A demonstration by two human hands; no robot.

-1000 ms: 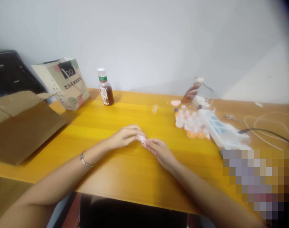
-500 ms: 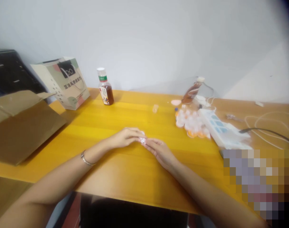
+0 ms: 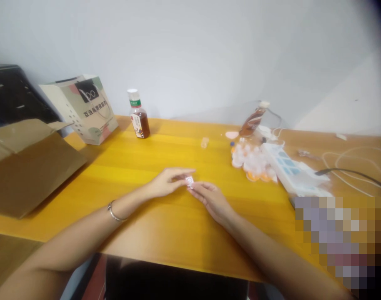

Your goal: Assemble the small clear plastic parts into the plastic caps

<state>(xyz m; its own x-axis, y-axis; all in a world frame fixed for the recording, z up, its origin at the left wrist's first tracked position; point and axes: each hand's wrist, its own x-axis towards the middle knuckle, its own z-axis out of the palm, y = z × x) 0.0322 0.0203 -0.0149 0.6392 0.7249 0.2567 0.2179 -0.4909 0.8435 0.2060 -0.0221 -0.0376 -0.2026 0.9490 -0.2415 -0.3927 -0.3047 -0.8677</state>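
My right hand pinches a small white piece with a dark speckled pattern between thumb and fingertips, just above the table. On the other side, the thumb of my left hand touches or nearly touches this piece. Its index finger is stretched out above, with a gap between finger and thumb. The piece is too small and blurred to name its kind. A metal bracelet circles my left wrist.
On the yellow table stand a bottle of brown drink and a tilted cola-like bottle. Small white and orange containers lie by a white tray-like item with blue. Leftward are a cardboard box and paper bag.
My left index finger has lifted and straightened away from the small piece, opening a gap above the thumb. More of the piece shows. My right hand has barely moved.
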